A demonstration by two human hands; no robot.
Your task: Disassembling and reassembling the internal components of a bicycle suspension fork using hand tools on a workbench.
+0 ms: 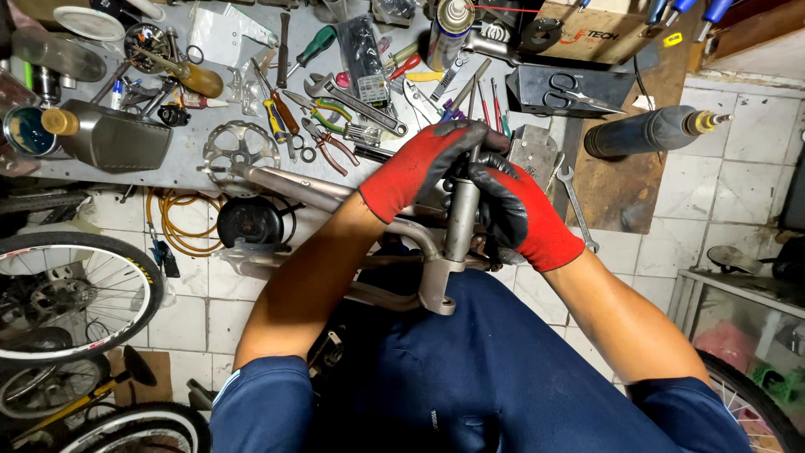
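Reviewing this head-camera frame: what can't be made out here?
- Top of the grey frame tube: hidden by the left hand and right hand.
- Whatever the hands work on: covered by the gloved fingers.
- Bicycle wheel: cut off by the left edge.
- Small parts on the workbench: too small and cluttered to tell.

Bicycle frame (pixel 352 201) before tool-strewn workbench (pixel 168 164), wheel (pixel 67 294) left, cylinder (pixel 646 130) right

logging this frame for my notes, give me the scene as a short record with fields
setting: cluttered workbench over a white tiled floor
left hand: red and black glove, gripping the top of the grey bicycle frame tube
right hand: same kind of glove, wrapped round that tube lower down
on bench: adjustable wrench, pliers, chainring, spray can
nearby: bicycle wheel at left
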